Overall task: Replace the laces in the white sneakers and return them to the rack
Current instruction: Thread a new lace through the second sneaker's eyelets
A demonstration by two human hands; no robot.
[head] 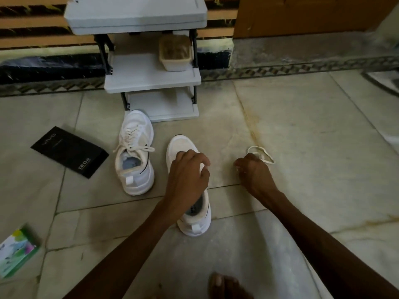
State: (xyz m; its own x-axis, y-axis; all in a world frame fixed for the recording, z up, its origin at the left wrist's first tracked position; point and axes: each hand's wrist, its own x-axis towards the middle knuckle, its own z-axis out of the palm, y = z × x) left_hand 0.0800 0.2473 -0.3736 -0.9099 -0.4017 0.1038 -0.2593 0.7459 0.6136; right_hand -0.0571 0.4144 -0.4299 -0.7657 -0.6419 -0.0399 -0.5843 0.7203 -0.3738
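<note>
Two white sneakers stand on the floor point(302, 126), toes toward the rack point(151, 76). The laced sneaker point(135, 152) sits just before the rack's bottom shelf. The bare sneaker point(181, 145), with no lace in it, stands nearer the person, to the right. The left hand point(187, 169) curls over the bare sneaker's upper, gripping it. The right hand point(253, 171), held apart from the left, is fisted on a loose lace point(265, 153) that loops out onto the floor. A black box point(69, 151) lies left of the laced sneaker. A tub point(175, 53) sits on the rack's middle shelf.
</note>
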